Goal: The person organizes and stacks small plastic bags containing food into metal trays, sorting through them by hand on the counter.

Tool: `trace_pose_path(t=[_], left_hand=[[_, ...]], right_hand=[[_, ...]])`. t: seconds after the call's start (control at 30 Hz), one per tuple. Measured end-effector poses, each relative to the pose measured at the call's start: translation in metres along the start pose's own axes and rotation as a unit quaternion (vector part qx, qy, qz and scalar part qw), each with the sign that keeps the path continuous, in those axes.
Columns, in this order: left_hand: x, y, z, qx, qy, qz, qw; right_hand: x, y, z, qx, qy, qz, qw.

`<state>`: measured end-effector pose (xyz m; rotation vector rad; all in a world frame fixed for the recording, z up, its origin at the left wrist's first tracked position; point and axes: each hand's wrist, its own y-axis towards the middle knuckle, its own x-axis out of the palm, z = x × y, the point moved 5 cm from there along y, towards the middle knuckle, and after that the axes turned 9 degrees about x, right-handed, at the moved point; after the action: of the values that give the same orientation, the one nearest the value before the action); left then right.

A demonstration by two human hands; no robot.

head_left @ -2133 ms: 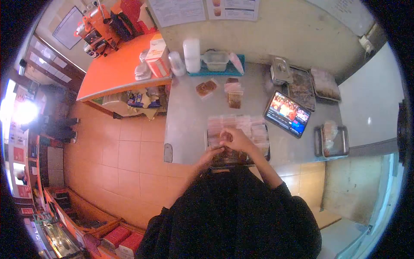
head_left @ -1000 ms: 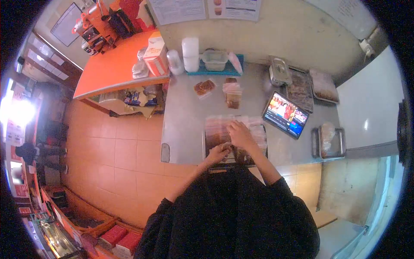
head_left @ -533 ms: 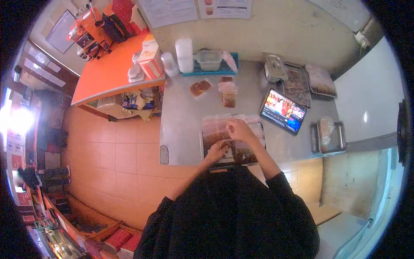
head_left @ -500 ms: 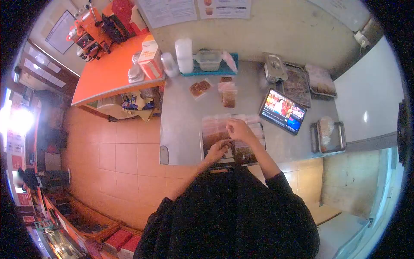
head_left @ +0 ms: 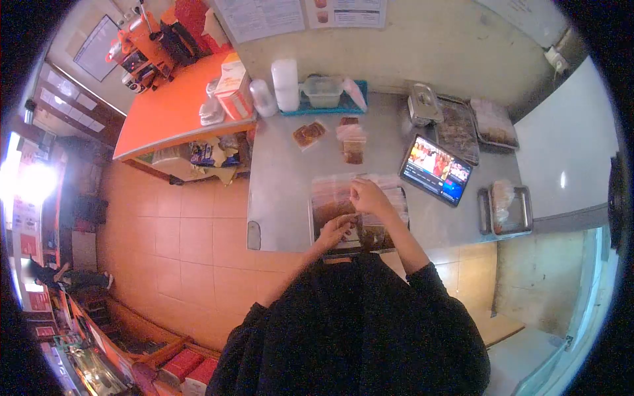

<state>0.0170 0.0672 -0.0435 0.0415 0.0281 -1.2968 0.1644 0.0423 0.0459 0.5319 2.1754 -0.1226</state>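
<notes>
A dark tray [head_left: 335, 251] at the table's front edge holds rows of small clear plastic bags [head_left: 325, 210] with brown contents and pinkish tops. My left hand [head_left: 337, 231] is over the tray's near middle, its fingers curled together; whatever is in them is hidden. Just above and to the right, my right hand [head_left: 370, 198] is closed in a pinch at the upper part of a small plastic bag, whose outline blurs into the others. The two hands are close together. Farther back on the table are more filled bags [head_left: 353, 150] and one flat bag [head_left: 309, 134].
A tablet [head_left: 434, 169] stands right of the tray, with a metal pan [head_left: 512, 210] beyond it. Lidded metal containers [head_left: 424, 104] and a blue tray [head_left: 360, 99] with plastic tubs line the wall. An orange counter [head_left: 175, 99] adjoins at left. Another person [head_left: 72, 276] is at far left.
The whole view shifts slightly right. My hands stay over the tray in nearly the same pose. The person at far left has changed posture, with legs now more visible.
</notes>
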Motion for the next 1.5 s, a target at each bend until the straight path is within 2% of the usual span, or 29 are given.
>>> trace_pose_path(t=[0.07, 0.17, 0.2, 0.27, 0.3, 0.33, 0.37, 0.4, 0.43, 0.47, 0.5, 0.53, 0.57, 0.6, 0.67, 0.77, 0.9, 0.97, 1.1, 1.17, 1.2, 1.27, 1.3, 1.37, 1.4, 1.47, 1.5], left_hand=[[0.001, -0.003, 0.000, -0.059, -0.065, -0.005, 0.996], [0.001, -0.002, 0.009, -0.026, -0.045, 0.001, 0.999], [0.000, -0.003, 0.010, -0.025, -0.044, 0.003, 0.999], [-0.001, -0.007, 0.012, -0.116, -0.084, 0.011, 0.990], [-0.002, -0.007, 0.016, -0.116, -0.083, 0.012, 0.990], [-0.002, -0.006, 0.019, -0.065, -0.093, 0.013, 0.993], [-0.003, -0.006, 0.022, -0.015, -0.102, 0.012, 0.995], [-0.004, -0.007, 0.020, -0.015, -0.102, 0.012, 0.995], [-0.007, -0.008, 0.024, 0.017, -0.088, 0.004, 0.996], [-0.010, -0.010, 0.028, 0.048, -0.073, -0.004, 0.996], [-0.011, -0.014, 0.028, 0.049, -0.073, -0.004, 0.996], [-0.007, -0.022, 0.028, -0.060, -0.194, -0.005, 0.979], [0.000, -0.031, 0.031, -0.167, -0.310, -0.006, 0.936], [0.000, -0.036, 0.041, -0.167, -0.311, -0.003, 0.936], [0.002, -0.046, 0.054, -0.214, -0.409, 0.025, 0.887], [-0.009, -0.051, 0.048, -0.173, -0.352, 0.080, 0.916], [-0.014, -0.067, 0.046, -0.209, -0.380, 0.115, 0.894], [-0.022, -0.074, 0.064, -0.148, -0.361, 0.145, 0.909], [-0.050, -0.099, 0.041, -0.120, -0.355, 0.175, 0.910], [-0.065, -0.107, 0.046, -0.098, -0.305, 0.214, 0.923], [-0.067, -0.110, 0.049, -0.096, -0.305, 0.216, 0.922], [-0.068, -0.112, 0.075, -0.106, -0.232, 0.189, 0.948], [-0.068, -0.111, 0.070, -0.105, -0.232, 0.191, 0.948], [-0.052, -0.099, 0.067, -0.087, -0.163, 0.061, 0.981], [-0.048, -0.094, 0.064, -0.086, -0.162, 0.062, 0.981], [-0.028, -0.078, 0.086, -0.120, -0.219, -0.002, 0.968], [-0.024, -0.072, 0.099, -0.144, -0.204, -0.003, 0.968]], right_hand=[[-0.001, 0.000, 0.000, 0.022, -0.004, -0.020, 1.000], [-0.007, -0.004, -0.003, 0.028, -0.007, -0.034, 0.999], [-0.011, -0.005, -0.004, 0.033, -0.013, 0.001, 0.999], [-0.022, -0.008, -0.009, 0.037, -0.020, 0.036, 0.998], [-0.027, -0.011, -0.016, -0.007, 0.019, 0.040, 0.999], [-0.033, -0.014, -0.025, -0.051, 0.058, 0.044, 0.996], [-0.037, -0.020, -0.033, -0.051, 0.059, 0.043, 0.996], [-0.030, -0.026, -0.040, -0.017, 0.179, -0.056, 0.982], [-0.021, -0.033, -0.047, 0.017, 0.295, -0.153, 0.943], [-0.017, -0.035, -0.050, 0.017, 0.295, -0.153, 0.943], [-0.013, -0.038, -0.053, 0.002, 0.237, -0.151, 0.960], [-0.008, -0.040, -0.055, -0.014, 0.179, -0.149, 0.972], [-0.002, -0.040, -0.053, -0.019, 0.177, -0.114, 0.977], [0.003, -0.040, -0.049, -0.021, 0.177, -0.116, 0.977], [0.002, -0.036, -0.054, -0.018, 0.156, -0.118, 0.981], [0.005, -0.032, -0.057, 0.020, 0.208, -0.112, 0.972], [0.003, -0.026, -0.067, 0.027, 0.216, -0.091, 0.972], [-0.009, -0.020, -0.070, 0.020, 0.185, -0.012, 0.982], [-0.029, -0.014, -0.079, 0.051, 0.196, -0.055, 0.978], [-0.027, -0.013, -0.085, 0.031, 0.132, -0.127, 0.983], [-0.019, -0.014, -0.080, 0.029, 0.130, -0.129, 0.983], [0.012, -0.018, -0.071, 0.008, 0.127, -0.192, 0.973], [0.020, -0.020, -0.069, 0.006, 0.127, -0.194, 0.973], [0.034, -0.024, -0.071, -0.003, 0.048, -0.239, 0.970], [0.042, -0.023, -0.068, -0.004, 0.047, -0.239, 0.970], [0.048, -0.015, -0.061, 0.004, 0.068, -0.147, 0.987], [0.050, -0.013, -0.058, 0.003, 0.067, -0.147, 0.987]])
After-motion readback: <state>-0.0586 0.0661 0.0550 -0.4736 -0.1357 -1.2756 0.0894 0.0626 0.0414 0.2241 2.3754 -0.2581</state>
